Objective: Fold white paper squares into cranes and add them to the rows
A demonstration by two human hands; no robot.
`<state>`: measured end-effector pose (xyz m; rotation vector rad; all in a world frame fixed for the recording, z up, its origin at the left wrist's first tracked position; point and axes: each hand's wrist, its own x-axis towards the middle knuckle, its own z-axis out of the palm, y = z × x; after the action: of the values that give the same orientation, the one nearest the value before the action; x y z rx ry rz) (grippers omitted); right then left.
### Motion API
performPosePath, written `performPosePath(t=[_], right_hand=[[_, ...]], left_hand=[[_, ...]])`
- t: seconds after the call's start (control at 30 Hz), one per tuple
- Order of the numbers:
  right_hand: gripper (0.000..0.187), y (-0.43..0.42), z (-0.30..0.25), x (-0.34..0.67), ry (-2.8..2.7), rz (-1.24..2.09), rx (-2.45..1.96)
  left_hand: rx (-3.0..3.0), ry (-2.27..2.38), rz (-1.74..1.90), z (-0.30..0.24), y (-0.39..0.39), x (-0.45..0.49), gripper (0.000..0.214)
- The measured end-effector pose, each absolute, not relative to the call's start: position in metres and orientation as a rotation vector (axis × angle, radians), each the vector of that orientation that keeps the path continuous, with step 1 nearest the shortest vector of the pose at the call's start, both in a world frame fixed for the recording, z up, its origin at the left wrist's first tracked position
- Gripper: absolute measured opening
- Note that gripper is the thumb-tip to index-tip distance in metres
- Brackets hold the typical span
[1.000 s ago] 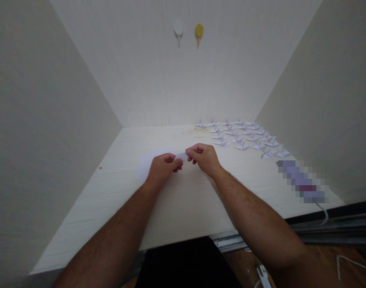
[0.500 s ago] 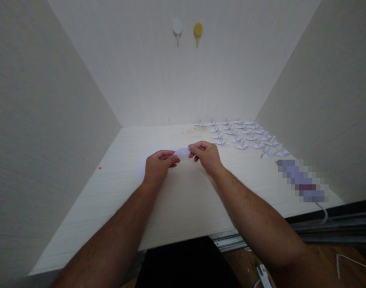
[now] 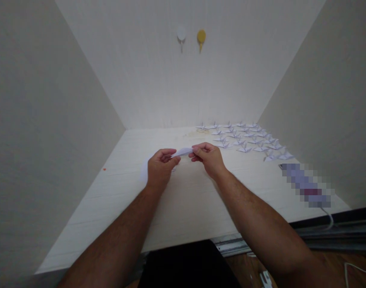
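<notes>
Paper (image 3: 184,151) now slimmer between hands (image 3: 159,167) (image 3: 212,158)

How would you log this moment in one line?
left hand: at left end of white paper; right hand: pinches its right end; paper cranes: on table, right side

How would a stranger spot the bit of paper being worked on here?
Find the pale table. Over its middle, a small white paper piece spans the gap between left hand and right hand. Unlike the paper cranes toward the far right, it is held, not set on the table.
</notes>
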<state>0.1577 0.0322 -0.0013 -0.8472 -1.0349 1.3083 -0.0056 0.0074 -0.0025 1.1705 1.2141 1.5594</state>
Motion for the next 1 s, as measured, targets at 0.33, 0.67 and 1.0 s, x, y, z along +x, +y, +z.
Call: performPosePath(t=[0.33,0.67,1.0], right_hand=[[0.031,0.0301,-0.001,0.1579,-0.992,1.408,-0.767],[0.035,0.0281,-0.0001,0.1553,-0.993,1.424,-0.78],[0.034,0.0313,-0.0025,0.1574,-0.991,1.412,-0.807]], left_hand=[[1.1,1.147,1.599,0.0014,0.0042,-0.0058,0.037],[0.968,1.061,1.632,-0.0031,0.0086,-0.0062,0.034],[1.0,1.138,1.631,-0.0015,0.0081,-0.0061,0.03]])
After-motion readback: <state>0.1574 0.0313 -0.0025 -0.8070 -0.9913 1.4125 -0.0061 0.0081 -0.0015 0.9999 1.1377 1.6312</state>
